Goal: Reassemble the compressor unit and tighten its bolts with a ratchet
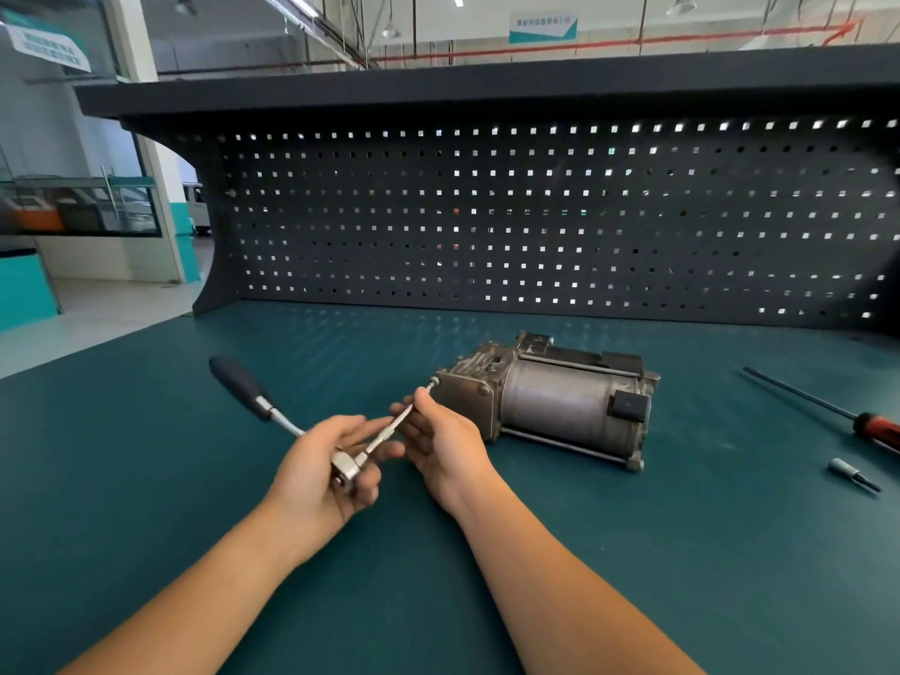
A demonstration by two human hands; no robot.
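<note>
In mid-frame, the compressor unit (550,397) lay on the counter (146,479). It looked heavy, rigid metal, best steadied by its casing. The left hand (316,475) gripped the ratchet (280,420) head; the right hand (445,438) pinched its extension, tip at a bolt (432,381).

Green-topped workbench (389,601) in my feed, three things lying on it
I see the compressor unit (550,401) near the middle, cylinder horizontal, and well to its right a red-handled screwdriver (876,431) with a small bit socket (852,472) just nearer me
</note>
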